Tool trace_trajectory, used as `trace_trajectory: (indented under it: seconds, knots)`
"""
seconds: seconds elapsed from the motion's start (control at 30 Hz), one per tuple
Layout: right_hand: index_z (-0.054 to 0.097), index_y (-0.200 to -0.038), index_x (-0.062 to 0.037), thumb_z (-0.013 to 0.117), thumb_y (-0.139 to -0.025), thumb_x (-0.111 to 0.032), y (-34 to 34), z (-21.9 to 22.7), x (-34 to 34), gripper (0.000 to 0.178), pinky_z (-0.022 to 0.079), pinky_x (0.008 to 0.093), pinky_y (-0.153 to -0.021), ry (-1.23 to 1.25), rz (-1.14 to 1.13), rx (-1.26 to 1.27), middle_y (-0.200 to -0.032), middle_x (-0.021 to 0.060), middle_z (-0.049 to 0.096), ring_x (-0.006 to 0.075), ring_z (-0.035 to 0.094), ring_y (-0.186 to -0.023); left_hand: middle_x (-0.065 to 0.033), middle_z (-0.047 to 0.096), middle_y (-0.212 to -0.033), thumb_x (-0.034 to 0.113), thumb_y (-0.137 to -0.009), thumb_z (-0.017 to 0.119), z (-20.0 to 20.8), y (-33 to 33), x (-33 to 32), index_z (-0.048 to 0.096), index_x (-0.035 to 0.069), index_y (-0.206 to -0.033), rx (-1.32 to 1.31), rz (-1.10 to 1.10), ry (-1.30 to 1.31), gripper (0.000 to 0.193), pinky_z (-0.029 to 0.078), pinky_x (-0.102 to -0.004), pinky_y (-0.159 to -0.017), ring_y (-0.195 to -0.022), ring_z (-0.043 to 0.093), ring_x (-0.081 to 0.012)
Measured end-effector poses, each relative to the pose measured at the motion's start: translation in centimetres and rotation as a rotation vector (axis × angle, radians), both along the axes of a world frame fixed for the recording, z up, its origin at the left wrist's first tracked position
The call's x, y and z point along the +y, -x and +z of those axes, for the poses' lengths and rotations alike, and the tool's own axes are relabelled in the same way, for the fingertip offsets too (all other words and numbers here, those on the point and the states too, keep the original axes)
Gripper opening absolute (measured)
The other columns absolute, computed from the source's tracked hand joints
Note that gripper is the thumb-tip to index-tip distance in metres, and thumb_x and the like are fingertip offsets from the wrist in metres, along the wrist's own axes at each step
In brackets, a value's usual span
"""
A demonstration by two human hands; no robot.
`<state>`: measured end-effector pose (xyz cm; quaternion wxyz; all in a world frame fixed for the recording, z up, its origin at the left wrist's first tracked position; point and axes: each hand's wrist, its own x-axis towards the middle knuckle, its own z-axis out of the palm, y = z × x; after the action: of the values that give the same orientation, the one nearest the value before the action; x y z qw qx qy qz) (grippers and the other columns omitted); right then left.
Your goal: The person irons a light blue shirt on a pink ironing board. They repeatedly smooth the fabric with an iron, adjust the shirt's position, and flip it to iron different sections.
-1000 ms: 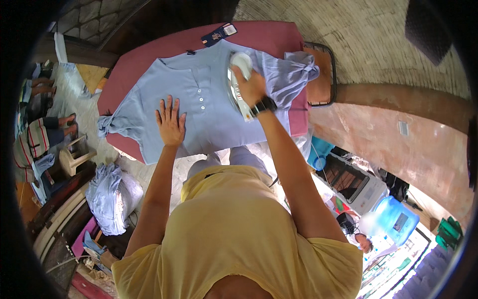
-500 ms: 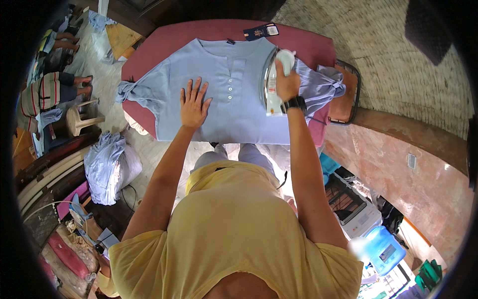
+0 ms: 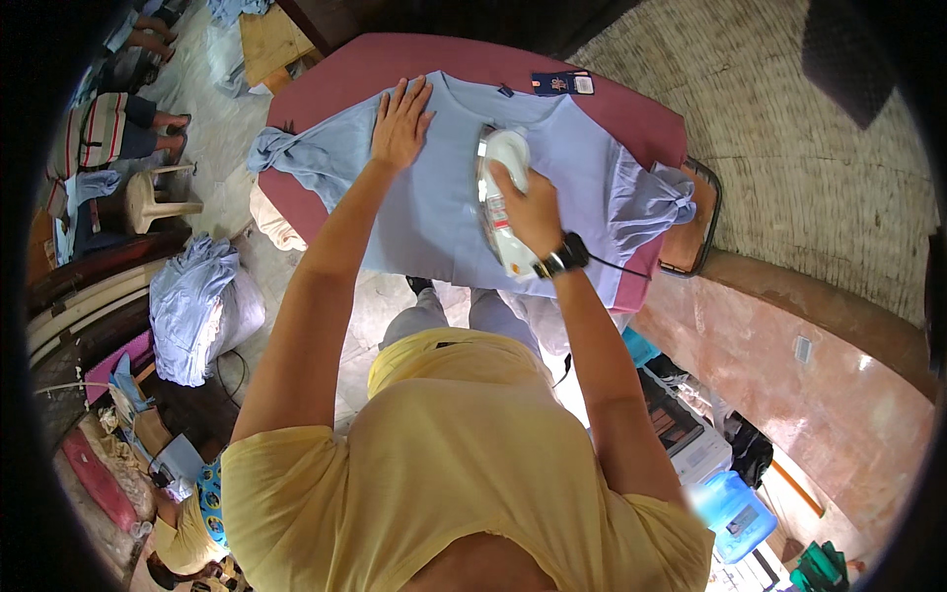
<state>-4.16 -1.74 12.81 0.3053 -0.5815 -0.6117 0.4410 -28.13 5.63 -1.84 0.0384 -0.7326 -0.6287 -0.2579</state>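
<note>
A light blue blouse (image 3: 419, 222) lies spread on a maroon-covered ironing board (image 3: 355, 61), its sleeve ends gathered in knots at both sides. My right hand (image 3: 530, 209) is closed round the handle of a white iron (image 3: 510, 153), which rests on the middle of the blouse and covers its button placket. A dark watch sits on that wrist, and a cord runs off to the right. My left hand (image 3: 400, 125) lies flat with fingers stretched on the blouse's left shoulder, near the neckline. Beyond the neckline lies a dark blue tag (image 3: 562, 83).
A metal-framed end (image 3: 705, 217) juts from the board's right side. Bundled blue garments (image 3: 192, 306) stand on the floor at left, near a beige plastic chair (image 3: 158, 200). Other people are at the far left and lower left. A blue water jug (image 3: 735, 518) stands at lower right.
The iron in my right hand has moved left, from the blouse's right side to its middle. My left hand has slid away from me up to the left shoulder.
</note>
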Motion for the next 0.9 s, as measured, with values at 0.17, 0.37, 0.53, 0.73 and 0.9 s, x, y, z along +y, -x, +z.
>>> trace_trajectory:
  seconds: [0.17, 0.37, 0.53, 0.73, 0.9]
  knots:
    - [0.069, -0.089, 0.0023, 0.058, -0.089, -0.054, 9.7, -6.6, 3.5, 0.058, 0.053, 0.0449, -0.067, 0.024, 0.008, -0.217, -0.079, 0.0252, 0.067, 0.0392, 0.068, -0.078, -0.0065, 0.053, -0.134, 0.021, -0.088, 0.062, 1.7, 4.7, 1.7, 0.057, 0.015, -0.128, -0.173, 0.073, 0.128, 0.041, 0.034, -0.0506, -0.103, -0.126, 0.044, -0.0307]
    - [0.069, -0.090, 0.0008, 0.057, -0.088, -0.051, 16.8, -6.9, 6.9, 0.053, 0.052, 0.0498, -0.075, 0.010, 0.020, -0.163, -0.085, 0.0252, 0.068, 0.0436, 0.066, -0.085, -0.0106, 0.064, -0.101, 0.018, -0.086, 0.067, -2.6, 14.1, 1.1, 0.068, 0.009, -0.105, -0.588, 0.101, 0.201, 0.021, 0.049, -0.0386, -0.082, -0.088, 0.062, -0.0279]
    - [0.070, -0.088, 0.0033, 0.059, -0.087, -0.052, 18.7, -5.7, 10.0, 0.056, 0.054, 0.0465, -0.074, -0.049, -0.089, -0.222, -0.084, 0.0255, 0.069, 0.0410, 0.068, -0.083, -0.0081, 0.063, -0.097, 0.010, -0.084, 0.067, -1.9, 13.3, 0.0, 0.066, 0.007, -0.105, -0.757, 0.024, 0.212, 0.021, 0.049, -0.0339, -0.082, -0.087, 0.061, -0.0230]
    - [0.071, -0.092, 0.0009, 0.063, -0.084, -0.056, 9.4, -3.8, 3.2, 0.058, 0.052, 0.0409, -0.070, 0.164, 0.289, -0.112, -0.079, 0.0209, 0.069, 0.0337, 0.069, -0.078, -0.0080, 0.062, -0.096, 0.007, -0.083, 0.067, -3.8, 15.1, 0.1, 0.064, 0.010, -0.106, -0.513, 0.080, 0.172, 0.024, 0.049, -0.0360, -0.080, -0.089, 0.060, -0.0247]
    - [0.070, -0.094, 0.0018, 0.063, -0.089, -0.048, -4.0, -1.4, -3.8, 0.050, 0.053, 0.0389, -0.063, 0.126, -0.028, -0.159, -0.072, 0.0188, 0.069, 0.0313, 0.069, -0.067, -0.0102, 0.063, -0.102, 0.016, -0.085, 0.066, -0.6, 9.1, 4.2, 0.065, 0.012, -0.107, -0.177, 0.261, 0.119, 0.022, 0.046, -0.0442, -0.088, -0.101, 0.058, -0.0307]
